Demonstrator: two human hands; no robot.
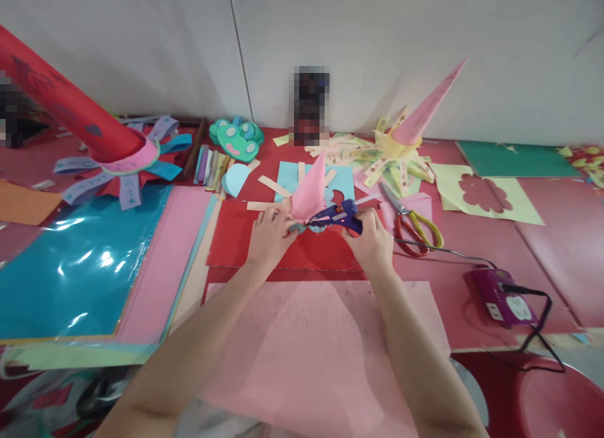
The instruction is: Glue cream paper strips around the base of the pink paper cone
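A pink paper cone (310,189) stands near the middle of the table, with pale paper strips (274,186) fanning out from its base. My left hand (272,236) is closed at the base's left side, its fingers pinching the paper cone's edge. In my right hand (372,241) is a blue hot glue gun (343,215), its nozzle pointing left at the cone's base by my left fingertips. Whether the nozzle touches the paper I cannot tell. Beneath lie a light blue cut-out sheet (346,174) and red card (236,249).
Scissors (410,227) lie to the right of the glue gun, whose cord runs to a purple power box (503,296). A finished-looking pink cone (429,111) and a red cone (75,104) stand farther back. Wrapped blue sheets (94,262) lie left; green frog cut-outs (237,140) lie behind.
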